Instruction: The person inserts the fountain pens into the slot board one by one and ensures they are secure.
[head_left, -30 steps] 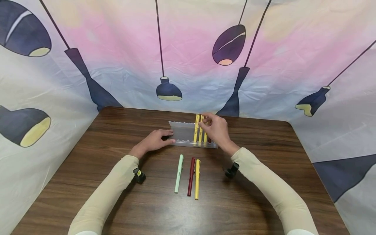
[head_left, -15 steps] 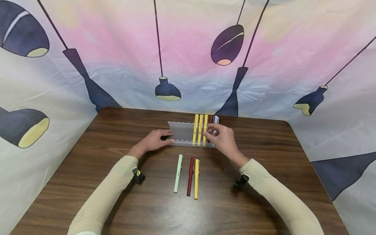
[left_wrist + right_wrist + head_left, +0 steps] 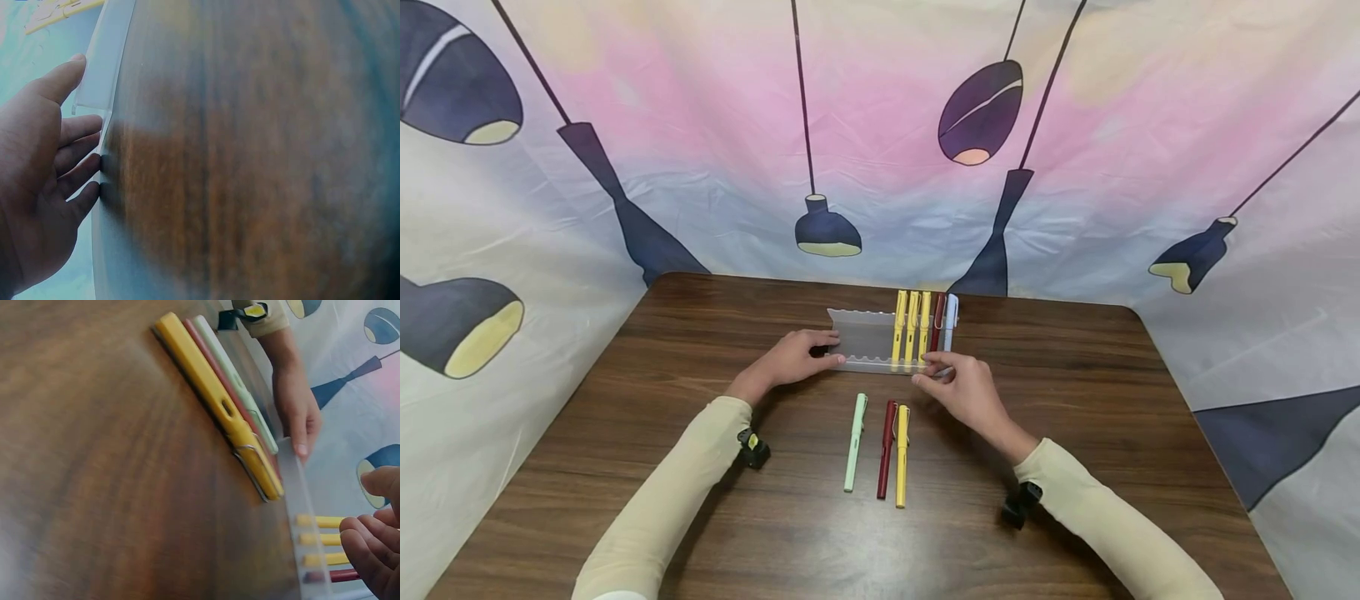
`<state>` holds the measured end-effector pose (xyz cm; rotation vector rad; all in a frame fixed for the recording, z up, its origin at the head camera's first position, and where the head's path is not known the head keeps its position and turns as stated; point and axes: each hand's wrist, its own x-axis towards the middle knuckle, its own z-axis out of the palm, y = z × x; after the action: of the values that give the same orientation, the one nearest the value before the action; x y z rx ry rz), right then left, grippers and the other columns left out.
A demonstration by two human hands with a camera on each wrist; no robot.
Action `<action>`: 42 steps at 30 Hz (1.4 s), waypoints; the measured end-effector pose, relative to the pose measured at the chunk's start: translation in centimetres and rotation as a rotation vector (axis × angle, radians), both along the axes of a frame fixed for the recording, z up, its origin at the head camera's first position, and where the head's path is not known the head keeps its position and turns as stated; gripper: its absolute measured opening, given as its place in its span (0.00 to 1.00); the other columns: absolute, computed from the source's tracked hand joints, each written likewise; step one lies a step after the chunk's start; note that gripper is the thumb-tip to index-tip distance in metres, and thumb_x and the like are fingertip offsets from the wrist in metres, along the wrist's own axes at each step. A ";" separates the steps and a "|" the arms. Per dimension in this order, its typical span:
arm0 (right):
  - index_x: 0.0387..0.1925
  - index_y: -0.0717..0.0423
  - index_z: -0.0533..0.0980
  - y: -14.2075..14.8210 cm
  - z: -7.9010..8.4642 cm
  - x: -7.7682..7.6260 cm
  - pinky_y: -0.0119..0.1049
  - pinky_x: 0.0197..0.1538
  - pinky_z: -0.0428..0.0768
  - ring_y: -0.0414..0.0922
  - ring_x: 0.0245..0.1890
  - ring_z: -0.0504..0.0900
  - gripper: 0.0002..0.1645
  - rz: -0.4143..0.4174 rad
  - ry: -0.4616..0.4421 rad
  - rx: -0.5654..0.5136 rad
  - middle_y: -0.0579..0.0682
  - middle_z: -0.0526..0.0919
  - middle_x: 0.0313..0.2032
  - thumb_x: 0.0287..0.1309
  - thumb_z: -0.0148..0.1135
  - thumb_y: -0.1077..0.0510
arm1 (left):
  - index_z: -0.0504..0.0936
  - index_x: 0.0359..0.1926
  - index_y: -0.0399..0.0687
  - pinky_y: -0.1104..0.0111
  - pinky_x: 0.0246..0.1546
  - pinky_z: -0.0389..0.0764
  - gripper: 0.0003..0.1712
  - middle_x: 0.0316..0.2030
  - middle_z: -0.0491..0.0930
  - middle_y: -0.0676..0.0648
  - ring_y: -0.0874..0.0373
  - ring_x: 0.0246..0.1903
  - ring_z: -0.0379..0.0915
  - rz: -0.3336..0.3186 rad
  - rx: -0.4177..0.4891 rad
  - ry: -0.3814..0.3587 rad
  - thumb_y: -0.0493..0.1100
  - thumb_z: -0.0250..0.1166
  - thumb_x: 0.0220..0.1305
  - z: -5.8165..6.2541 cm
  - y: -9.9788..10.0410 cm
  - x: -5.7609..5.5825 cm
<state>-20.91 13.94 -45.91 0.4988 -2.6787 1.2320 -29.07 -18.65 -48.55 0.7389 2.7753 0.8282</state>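
Observation:
A clear plastic pen rack [image 3: 865, 337] stands near the table's far edge. In its right part, several pens lean side by side: yellow pens [image 3: 911, 325], a dark red pen [image 3: 937, 321] and a light blue pen [image 3: 951, 321]. My left hand [image 3: 790, 357] touches the rack's left end with fingers and thumb extended; the left wrist view shows the left hand [image 3: 44, 144] against the clear edge. My right hand [image 3: 966, 387] is at the rack's front right, in front of the dark red and yellow pens, with nothing visible between thumb and fingers [image 3: 369, 553].
On the table in front of the rack lie a mint green pen [image 3: 855, 442], another dark red pen [image 3: 887, 450] and another yellow pen [image 3: 902, 457], roughly parallel. A printed cloth backdrop [image 3: 880, 167] hangs behind the brown wooden table [image 3: 700, 517].
My right hand has drawn away from the upper ends of the yellow pens, down to the rack's front right, uncovering the dark red and light blue pens. The left hand has stayed put.

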 end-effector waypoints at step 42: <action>0.52 0.60 0.85 -1.8 -2.7 2.1 0.30 0.26 0.77 0.34 0.22 0.78 0.26 0.139 -0.234 0.113 0.38 0.83 0.24 0.56 0.78 0.49 | 0.77 0.68 0.41 0.47 0.70 0.67 0.37 0.71 0.70 0.41 0.43 0.73 0.63 0.019 0.007 -0.017 0.63 0.63 0.71 0.3 0.3 0.3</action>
<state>-18.78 12.16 -48.59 0.6008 -2.9681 1.2492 -28.75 -18.37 -48.20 0.7039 2.7705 0.8441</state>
